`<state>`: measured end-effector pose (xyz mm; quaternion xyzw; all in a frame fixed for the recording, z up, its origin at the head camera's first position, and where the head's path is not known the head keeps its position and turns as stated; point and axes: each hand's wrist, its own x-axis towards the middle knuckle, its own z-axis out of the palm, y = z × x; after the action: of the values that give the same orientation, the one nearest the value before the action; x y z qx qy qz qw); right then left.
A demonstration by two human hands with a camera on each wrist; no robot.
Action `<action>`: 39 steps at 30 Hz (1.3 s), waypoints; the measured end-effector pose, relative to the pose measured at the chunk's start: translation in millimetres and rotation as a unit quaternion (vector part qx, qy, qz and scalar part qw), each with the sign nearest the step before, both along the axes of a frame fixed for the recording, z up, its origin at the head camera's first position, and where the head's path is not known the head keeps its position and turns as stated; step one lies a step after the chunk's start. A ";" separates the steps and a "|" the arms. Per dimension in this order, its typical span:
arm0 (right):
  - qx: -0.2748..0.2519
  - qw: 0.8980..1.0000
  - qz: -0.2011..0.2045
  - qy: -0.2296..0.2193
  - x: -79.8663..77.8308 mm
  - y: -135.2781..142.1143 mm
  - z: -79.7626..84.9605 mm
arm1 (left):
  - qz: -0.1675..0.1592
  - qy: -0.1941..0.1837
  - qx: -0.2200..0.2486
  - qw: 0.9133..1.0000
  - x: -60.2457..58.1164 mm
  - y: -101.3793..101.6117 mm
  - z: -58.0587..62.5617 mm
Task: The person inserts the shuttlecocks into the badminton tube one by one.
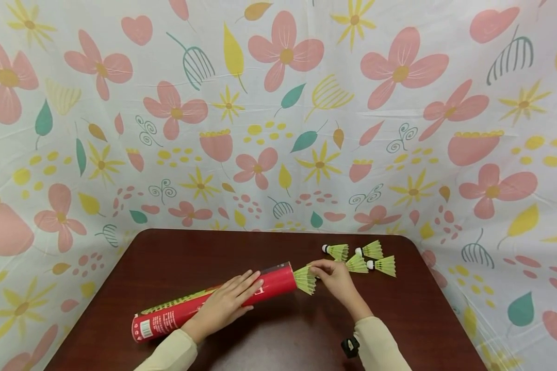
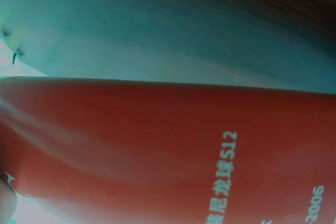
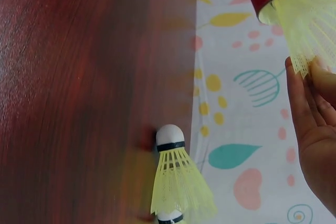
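A long red shuttlecock tube (image 1: 278, 281) slants over the table, its mouth toward the right. Across its middle, my left hand (image 1: 225, 304) grips it, fingers over the top and thumb on the near side. A yellow shuttlecock (image 1: 305, 281) has its skirt sticking out of the tube's mouth, its head hidden inside. My right hand (image 1: 336, 281) pinches the skirt's edge between thumb and fingers, which the right wrist view shows close up. Red tube wall with white lettering (image 2: 131, 140) fills the lower part of the left wrist view.
Several yellow shuttlecocks with white heads (image 1: 384, 265) lie grouped at the table's back right, just beyond my right hand. The dark brown table (image 1: 278, 342) has rounded back corners. A flower-patterned cloth (image 1: 269, 123) hangs behind it and along the sides.
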<state>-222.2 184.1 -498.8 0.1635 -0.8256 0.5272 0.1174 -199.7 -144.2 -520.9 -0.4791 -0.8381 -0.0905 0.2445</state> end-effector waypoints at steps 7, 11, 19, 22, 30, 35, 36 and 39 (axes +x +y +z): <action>0.003 1.000 -0.013 0.003 0.0 -10.4 0.5 | -0.004 0.007 -0.002 1.000 0.0 2.2 -1.2; 0.000 1.000 -0.027 -0.016 0.4 -14.6 -1.5 | -0.006 0.004 -0.004 1.000 0.5 2.9 -3.3; 0.005 0.999 -0.032 0.028 -2.5 -19.4 -10.2 | -0.008 0.002 -0.004 1.000 2.2 3.7 -3.2; 0.006 0.998 -0.029 0.050 -2.9 -22.4 -11.3 | -0.010 0.004 -0.003 1.000 2.0 4.1 -1.5; 0.014 0.997 -0.037 0.068 -2.7 -31.0 -9.2 | -0.014 0.005 -0.001 1.000 1.9 4.8 0.3; 0.015 0.997 -0.044 0.058 -2.4 -34.4 -9.1 | -0.013 0.006 -0.001 1.000 1.6 5.4 1.1; 0.014 0.998 -0.043 0.053 -2.0 -34.8 -9.1 | -0.013 0.007 -0.001 1.000 1.5 5.5 1.4; 0.004 0.998 -0.038 0.040 -0.3 -36.4 -9.2 | -0.013 0.007 -0.001 1.000 1.5 5.6 1.7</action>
<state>-222.5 147.7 -508.0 0.1534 -0.8281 0.5119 0.1693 -198.3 -138.6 -519.1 -0.4909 -0.8301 -0.0893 0.2488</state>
